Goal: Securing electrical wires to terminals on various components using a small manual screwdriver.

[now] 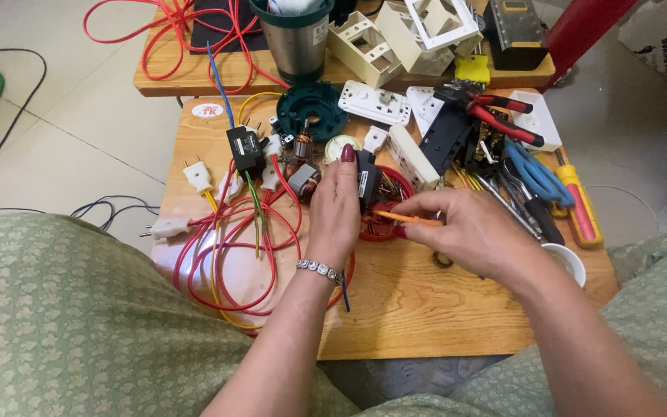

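Wooden tabletop (426, 309), low and cluttered, fills the middle of the frame above a pale tiled floor. Near its centre the left hand (335, 208) holds a small black block-shaped part (366, 181), fingers wrapped around it from the left with the thumb pointing up the frame. Just right of it, the right hand (468, 228) pinches a thin orange-handled tool (403, 218) between thumb and fingertips, its tip pointing left toward the black part. Both sit directly over a round red dish (390, 212) of small metal pieces.

Left of the hands, red wire loops (229, 255) sprawl across the wood, mixed with yellow and green strands, white plugs (197, 176) and a small motor armature (303, 147). Above, a dark green round housing (312, 108) lies below a steel cup (296, 42). To the right lie white socket plates (376, 104), red-handled pliers (496, 116), blue-handled pliers (534, 174) and a yellow-and-red screwdriver (580, 205). A white bowl (569, 262) sits at the right wrist.
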